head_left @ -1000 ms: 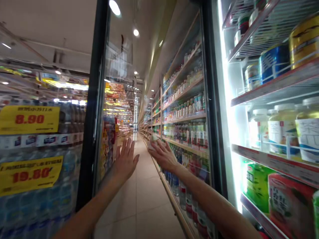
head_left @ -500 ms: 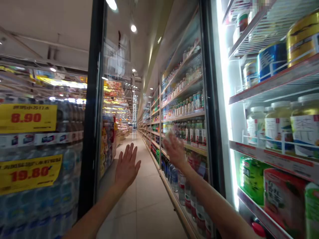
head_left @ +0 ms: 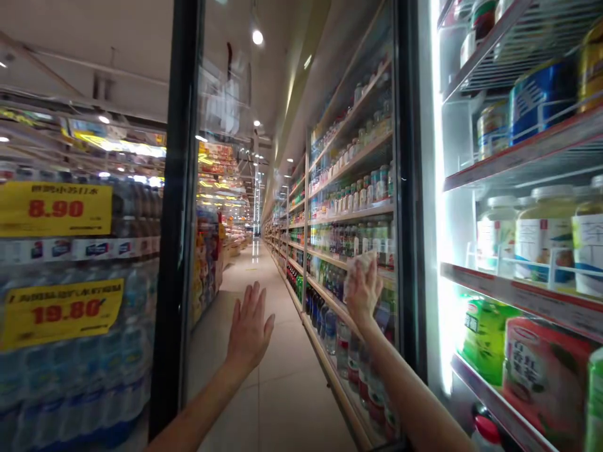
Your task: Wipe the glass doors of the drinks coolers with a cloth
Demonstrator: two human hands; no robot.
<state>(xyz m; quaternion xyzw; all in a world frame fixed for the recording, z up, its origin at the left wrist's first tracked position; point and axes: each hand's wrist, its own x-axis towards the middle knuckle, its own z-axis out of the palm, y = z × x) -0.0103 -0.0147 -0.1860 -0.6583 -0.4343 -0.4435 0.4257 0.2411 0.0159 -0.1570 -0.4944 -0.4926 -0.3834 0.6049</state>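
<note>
A tall glass door in a black frame stands open in front of me. My left hand lies flat against the glass, fingers stretched out and holding nothing. Higher and to the right, my right hand presses a crumpled whitish cloth or tissue to the pane, fingers bent over it. Part of the cloth is hidden by the fingers, and its exact kind is unclear. An aisle and long rows of bottles show in or through the glass behind both hands.
On the right, lit cooler shelves hold cans, bottles and red and green drink packs. Left of the door frame are stacked water bottles with yellow price signs. A red-capped bottle sits low at right.
My right hand has moved right across the glass with the cloth, toward the door's right frame. My left hand stays flat, slightly lower and further right in view. The view has shifted a little.
</note>
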